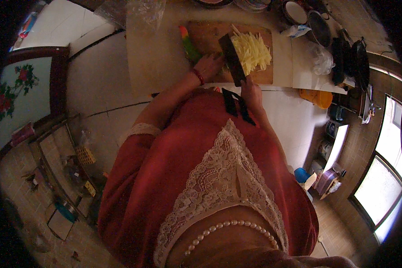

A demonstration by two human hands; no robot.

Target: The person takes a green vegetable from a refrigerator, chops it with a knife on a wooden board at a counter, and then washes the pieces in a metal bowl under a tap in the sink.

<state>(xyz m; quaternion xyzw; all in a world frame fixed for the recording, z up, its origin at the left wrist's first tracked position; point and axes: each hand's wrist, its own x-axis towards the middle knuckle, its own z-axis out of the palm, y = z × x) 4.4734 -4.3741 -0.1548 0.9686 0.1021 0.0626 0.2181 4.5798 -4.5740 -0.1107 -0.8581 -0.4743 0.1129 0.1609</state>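
Note:
A wooden cutting board [264, 77] lies on the counter in front of me. My right hand [252, 93] grips the handle end of a broad, dark cleaver [232, 58], whose blade stands across the board. To the right of the blade is a heap of pale yellow shredded vegetable strips [253, 52]. My left hand [209, 67], with a red bracelet at the wrist, rests on the board just left of the blade; whatever lies beneath its fingers is mostly hidden. Beside it, at the board's left edge, lies a long green and red object [190, 45] that I cannot identify for certain.
Clear plastic bags [150, 13] lie at the counter's far left, another bag [321, 60] at the right. Dark pans [319, 28] and a white-centred round dish [295, 12] stand back right. A yellow bucket [316, 97] is below the counter's right end.

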